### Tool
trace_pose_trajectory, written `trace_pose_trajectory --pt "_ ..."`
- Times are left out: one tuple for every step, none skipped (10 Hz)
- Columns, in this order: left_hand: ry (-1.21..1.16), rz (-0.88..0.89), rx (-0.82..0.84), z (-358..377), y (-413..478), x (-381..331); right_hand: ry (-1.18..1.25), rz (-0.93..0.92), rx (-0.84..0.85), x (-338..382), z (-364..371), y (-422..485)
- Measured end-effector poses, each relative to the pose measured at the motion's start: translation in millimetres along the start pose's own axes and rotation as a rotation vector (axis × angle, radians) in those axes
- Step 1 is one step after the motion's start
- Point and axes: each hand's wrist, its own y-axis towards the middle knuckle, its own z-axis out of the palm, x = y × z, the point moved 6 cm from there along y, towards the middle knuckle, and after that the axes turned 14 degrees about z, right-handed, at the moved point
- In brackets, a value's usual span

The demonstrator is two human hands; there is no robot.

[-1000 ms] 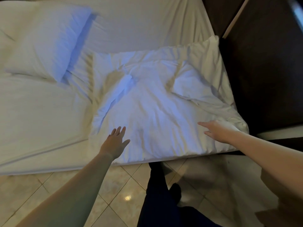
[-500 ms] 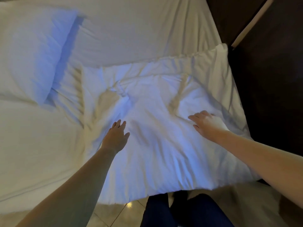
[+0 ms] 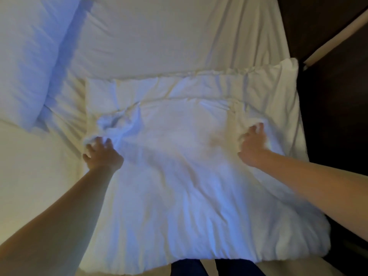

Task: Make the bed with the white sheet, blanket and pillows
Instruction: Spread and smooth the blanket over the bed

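Observation:
A folded white blanket [image 3: 185, 176] lies crumpled on the near right part of the bed, over the white sheet [image 3: 159, 36]. My left hand [image 3: 102, 154] grips a bunched fold of the blanket at its left side. My right hand [image 3: 253, 146] grips another fold at the blanket's right side, fingers curled into the cloth. Both arms reach forward from the near edge. A white pillow [image 3: 27, 56] lies at the far left of the bed.
The bed's right edge borders dark wooden furniture [image 3: 336, 108] with a pale strip [image 3: 336, 32]. My dark trouser legs [image 3: 199, 267] show below the blanket's near edge. The sheet stretches smooth towards the far side.
Both hands moved forward over the blanket and went from flat and open to curled into its folds. The view came closer over the bed, so the floor dropped out of sight.

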Motion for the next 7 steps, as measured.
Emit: trace_pose_trajectory --pt "-0.068 -0.098 -0.028 -22 4 16 -0.957 0.49 -0.254 -59 -39 21" --pt "-0.093 -0.025 -0.121 -42 18 12 -0.646 0.591 -0.447 -79 -101 1" --pt "-0.122 0.134 -0.175 -52 41 -3 -0.501 0.49 -0.538 -84 -124 19" --pt "-0.131 0.28 -0.164 -51 69 -22 -0.349 0.332 -0.455 -76 -123 54" --pt "-0.106 0.363 -0.192 -52 100 -34 -0.197 0.256 -0.352 -68 -114 87" --pt "-0.106 0.433 -0.293 -65 126 -42 -0.125 0.205 -0.313 -66 -107 116" --pt "-0.109 0.491 -0.339 -79 144 -46 -0.115 0.209 -0.326 -73 -109 132"
